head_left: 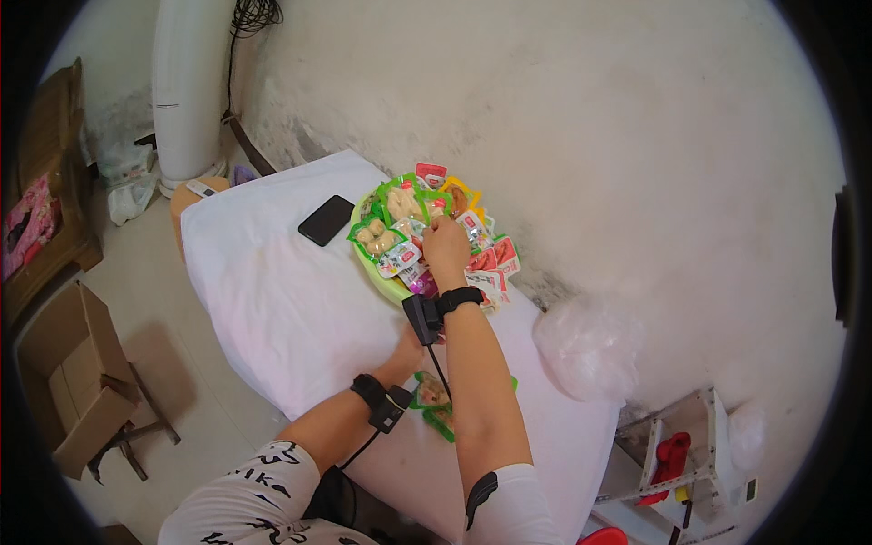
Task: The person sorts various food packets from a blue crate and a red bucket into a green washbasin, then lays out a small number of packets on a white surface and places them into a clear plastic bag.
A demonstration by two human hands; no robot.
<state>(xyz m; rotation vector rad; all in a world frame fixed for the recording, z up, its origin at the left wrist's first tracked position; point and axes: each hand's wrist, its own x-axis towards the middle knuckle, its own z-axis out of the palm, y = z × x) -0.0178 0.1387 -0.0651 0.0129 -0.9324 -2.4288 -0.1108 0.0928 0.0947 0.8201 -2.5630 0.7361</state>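
My right hand [446, 246] reaches over a light green plastic basin [376, 276] heaped with small sealed food packets. Its fingers are curled down among the packets, and whether they grip one is hidden. Close by are a green-edged packet of pale round pieces [377, 238], another green-edged packet [403, 203] and a red packet [482, 259]. My left hand [409, 346] is low over the table, in front of the basin. The right wrist and its black strapped device [424, 319] hide most of its fingers. Below it, green-edged packets [432, 392] lie partly behind my right forearm.
A white cloth [272, 272] covers the table, with a black smartphone [325, 220] left of the basin. A clear plastic bag [589, 347] sits at the right edge by the wall. An open cardboard box [75, 375] stands left; a metal rack [708, 443] stands right.
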